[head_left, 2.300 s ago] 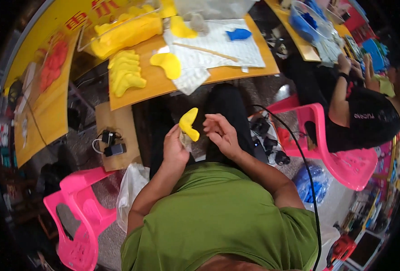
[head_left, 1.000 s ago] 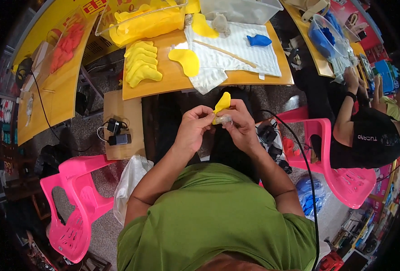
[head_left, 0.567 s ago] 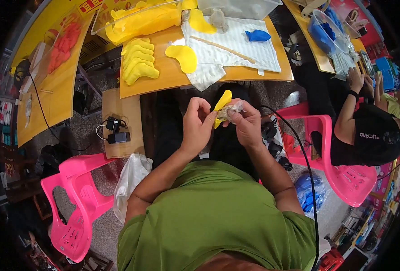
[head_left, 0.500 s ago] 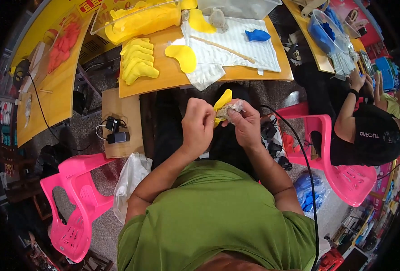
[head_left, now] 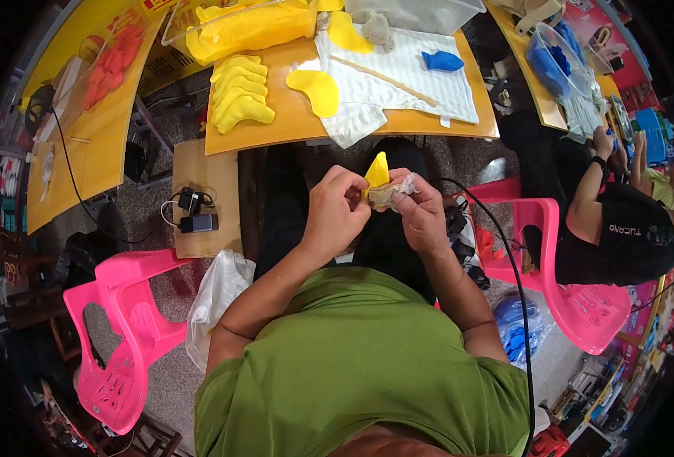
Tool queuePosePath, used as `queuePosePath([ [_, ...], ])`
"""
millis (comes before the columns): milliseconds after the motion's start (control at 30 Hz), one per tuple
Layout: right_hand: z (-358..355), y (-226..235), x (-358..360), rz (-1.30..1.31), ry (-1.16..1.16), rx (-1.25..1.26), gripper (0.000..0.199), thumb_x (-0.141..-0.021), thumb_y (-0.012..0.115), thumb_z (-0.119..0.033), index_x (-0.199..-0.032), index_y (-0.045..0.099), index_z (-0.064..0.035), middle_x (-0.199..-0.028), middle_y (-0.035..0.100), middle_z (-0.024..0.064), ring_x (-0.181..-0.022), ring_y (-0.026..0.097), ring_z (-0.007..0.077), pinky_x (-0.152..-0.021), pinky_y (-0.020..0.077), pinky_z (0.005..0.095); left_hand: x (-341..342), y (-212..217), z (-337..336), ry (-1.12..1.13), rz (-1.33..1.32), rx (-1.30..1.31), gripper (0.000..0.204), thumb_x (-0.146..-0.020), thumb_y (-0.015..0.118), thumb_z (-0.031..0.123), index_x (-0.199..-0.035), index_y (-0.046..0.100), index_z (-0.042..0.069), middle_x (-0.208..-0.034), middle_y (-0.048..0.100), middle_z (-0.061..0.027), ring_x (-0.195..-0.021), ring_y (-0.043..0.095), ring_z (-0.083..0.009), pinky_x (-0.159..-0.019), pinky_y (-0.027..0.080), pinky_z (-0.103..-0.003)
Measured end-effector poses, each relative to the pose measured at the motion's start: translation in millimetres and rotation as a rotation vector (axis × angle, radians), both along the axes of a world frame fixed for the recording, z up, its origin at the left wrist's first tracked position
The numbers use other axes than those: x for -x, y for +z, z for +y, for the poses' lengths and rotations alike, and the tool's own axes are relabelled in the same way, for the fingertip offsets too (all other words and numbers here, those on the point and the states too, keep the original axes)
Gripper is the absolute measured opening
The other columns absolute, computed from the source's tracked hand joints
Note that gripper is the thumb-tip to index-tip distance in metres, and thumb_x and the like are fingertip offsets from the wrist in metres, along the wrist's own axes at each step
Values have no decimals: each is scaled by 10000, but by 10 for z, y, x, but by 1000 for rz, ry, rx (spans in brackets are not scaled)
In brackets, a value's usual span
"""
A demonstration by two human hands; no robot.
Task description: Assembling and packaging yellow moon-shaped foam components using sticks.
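Above my lap, my left hand (head_left: 337, 209) pinches the edge of a yellow curved fabric piece (head_left: 379, 169), whose pointed end sticks up between my hands. My right hand (head_left: 423, 217) is closed on a small crumpled clear plastic bag (head_left: 386, 196) with something greyish-brown in it, pressed against the yellow piece. My fingers hide part of both. On the wooden table (head_left: 276, 145) ahead lie a stack of yellow curved pieces (head_left: 242, 95), a single flat yellow piece (head_left: 315, 91), and a wooden stick (head_left: 382, 80) on a white striped cloth (head_left: 428, 99).
A clear bin of yellow pieces (head_left: 257, 30) stands at the table's back, and a blue fish-shaped piece (head_left: 442, 61) lies on the cloth. Pink chairs (head_left: 135, 305) flank me. A black cable (head_left: 516, 274) runs at my right. Another person (head_left: 611, 221) sits at the right.
My left fingers have shifted on the yellow piece, and its upper end looks broader now. The bag is still in my right hand. The whole view has shifted slightly.
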State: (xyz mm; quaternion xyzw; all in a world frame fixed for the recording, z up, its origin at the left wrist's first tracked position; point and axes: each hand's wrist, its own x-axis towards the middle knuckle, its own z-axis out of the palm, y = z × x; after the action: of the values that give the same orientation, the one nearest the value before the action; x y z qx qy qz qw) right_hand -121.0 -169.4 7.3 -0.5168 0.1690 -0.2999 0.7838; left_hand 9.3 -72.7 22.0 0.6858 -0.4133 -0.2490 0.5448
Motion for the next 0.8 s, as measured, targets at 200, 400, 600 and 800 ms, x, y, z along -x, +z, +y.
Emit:
queuePosePath([
  [200, -3, 9, 2, -17, 16, -14, 232, -870, 556, -75, -1076, 547, 32, -982, 586, 57, -874, 583, 135, -784, 486, 286, -5, -49, -7, 44, -164, 10, 135, -685, 620, -49, -801, 564, -12, -795, 527, -120, -659, 575, -262, -582, 461, -346],
  [400, -47, -30, 26, 5, -9, 169, 191, -795, 624, 8, -984, 598, 12, -989, 547, 46, -884, 557, 130, -775, 460, 259, -34, 57, -35, -32, -347, 49, 131, -736, 595, -11, -851, 532, -7, -812, 499, -114, -744, 560, -248, -647, 448, -321],
  [600, 14, 97, -3, 260, -196, 759, 206, -706, 671, 70, -887, 617, -10, -964, 548, 96, -840, 574, 181, -711, 458, 266, -42, -76, -62, -216, 422, 79, 69, -808, 553, -18, -857, 507, -3, -813, 446, -49, -763, 489, -118, -679, 416, -248],
  [800, 9, 90, -56, 331, -483, 1009, 212, -635, 687, 50, -788, 553, -7, -824, 558, 111, -673, 581, 234, -549, 459, 303, 129, -11, -21, -180, 84, 203, 91, -818, 547, -17, -875, 478, -2, -837, 445, -80, -736, 483, -179, -665, 413, -282],
])
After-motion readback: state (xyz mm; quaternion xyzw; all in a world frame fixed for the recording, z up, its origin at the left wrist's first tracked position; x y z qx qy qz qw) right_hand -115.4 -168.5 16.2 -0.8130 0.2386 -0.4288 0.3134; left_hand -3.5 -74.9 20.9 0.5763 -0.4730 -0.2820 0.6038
